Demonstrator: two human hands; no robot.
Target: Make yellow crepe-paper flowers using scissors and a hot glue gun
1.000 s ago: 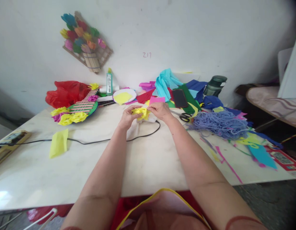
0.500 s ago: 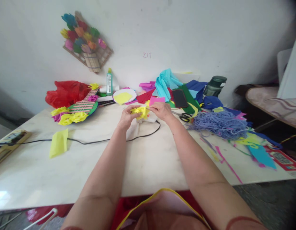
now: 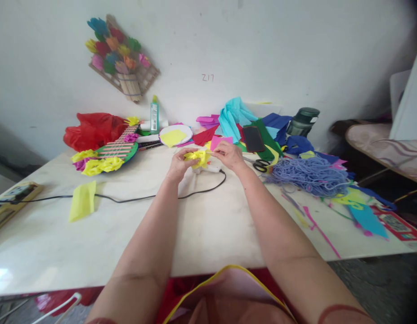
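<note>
A crumpled yellow paper flower [image 3: 201, 158] is held in the fingers of my left hand [image 3: 181, 163], above the middle of the table. My right hand [image 3: 228, 155] is closed in a pinch just right of the flower. A thin pale strand or stick seems to run from its fingertips to the flower; its kind is too small to tell. Below the hands lies a white glue gun [image 3: 213, 168] with a black cord, partly hidden by the flower. A pink paper piece [image 3: 221, 141] lies behind my right hand.
A guitar-shaped craft [image 3: 117, 150] with yellow paper flowers lies left, near a yellow sheet [image 3: 82, 201] over the cord. On the right are scissors [image 3: 261, 165], a phone [image 3: 253, 139], a blue yarn heap [image 3: 309, 175] and a dark bottle [image 3: 303, 121]. A power strip [image 3: 15, 202] sits far left.
My right hand has shifted very slightly away from the flower, and the thin strand between them shows more. My left hand keeps its hold on the flower.
</note>
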